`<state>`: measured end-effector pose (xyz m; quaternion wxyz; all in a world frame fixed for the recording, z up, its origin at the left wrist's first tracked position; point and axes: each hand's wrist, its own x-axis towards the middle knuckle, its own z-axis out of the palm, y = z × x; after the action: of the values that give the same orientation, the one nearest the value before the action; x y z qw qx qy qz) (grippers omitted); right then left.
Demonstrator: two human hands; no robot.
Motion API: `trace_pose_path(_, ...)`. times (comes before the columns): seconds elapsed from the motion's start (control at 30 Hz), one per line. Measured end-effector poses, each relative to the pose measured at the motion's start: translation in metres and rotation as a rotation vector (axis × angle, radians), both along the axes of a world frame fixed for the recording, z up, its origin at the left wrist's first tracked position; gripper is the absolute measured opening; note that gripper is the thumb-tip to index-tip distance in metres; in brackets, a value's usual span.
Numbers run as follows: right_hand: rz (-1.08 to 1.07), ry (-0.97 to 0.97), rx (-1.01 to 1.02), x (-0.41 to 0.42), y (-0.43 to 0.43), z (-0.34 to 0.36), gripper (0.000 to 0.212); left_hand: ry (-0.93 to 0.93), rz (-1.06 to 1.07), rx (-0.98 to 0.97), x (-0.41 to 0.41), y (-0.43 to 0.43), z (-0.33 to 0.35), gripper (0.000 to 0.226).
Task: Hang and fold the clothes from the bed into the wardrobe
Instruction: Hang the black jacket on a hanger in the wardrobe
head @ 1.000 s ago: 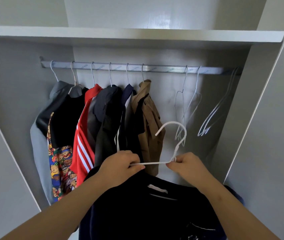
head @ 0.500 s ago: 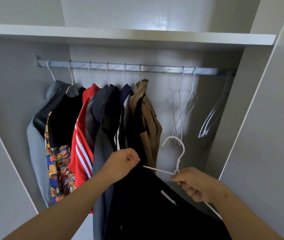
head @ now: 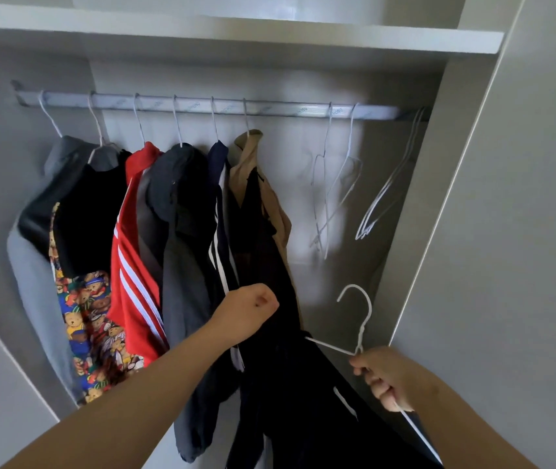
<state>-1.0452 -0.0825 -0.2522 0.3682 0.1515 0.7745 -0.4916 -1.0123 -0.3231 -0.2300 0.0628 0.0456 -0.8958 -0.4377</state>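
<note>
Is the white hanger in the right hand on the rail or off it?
Off it. The right hand grips the white hanger; its hook stands free in the air, below the rail.

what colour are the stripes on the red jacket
White stripes on the red jacket, seen in the head view.

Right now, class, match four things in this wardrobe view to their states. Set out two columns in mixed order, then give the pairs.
1 left hand
2 right hand
3 red jacket
4 bare hangers

A hang on the right part of the rail
B holds white hanger
C hangs on the rail among dark clothes
D grips black garment

Pairs: 1-D, 2-B, 3-C, 4-A
</note>
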Motion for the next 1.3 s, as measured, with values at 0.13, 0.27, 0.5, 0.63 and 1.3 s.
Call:
trace_pose_path(0.13, -0.085, 0.006, -0.021, 0.005, 0.022, -0.001, 0.033, 0.011, -0.047, -0.132, -0.012, 0.017, -0.004, 0.013)
trace_pose_path(0.27, -0.161, 0.001, -0.059, 0.010, 0.041, -0.004, 0.031, 0.251, -0.216, -0.866, -0.045, 0.037, -0.008, 0.034)
trace_pose_path(0.5, -0.208, -0.013, -0.107, 0.008, 0.046, -0.004, 0.027, -0.031, -0.349, -1.559, -0.104, 0.039, 0.012, 0.063)
trace_pose_path(0.63, -0.211, 0.014, -0.118, 0.001, 0.039, 0.005, 0.025, -0.047, -0.309, -1.683, -0.117, 0.035, 0.018, 0.066)
trace_pose_path(1.3, -0.190, 0.046, -0.092, -0.026, -0.009, 0.011, 0.021, -0.726, -0.192, -1.935, -0.091, -0.089, 0.008, 0.038)
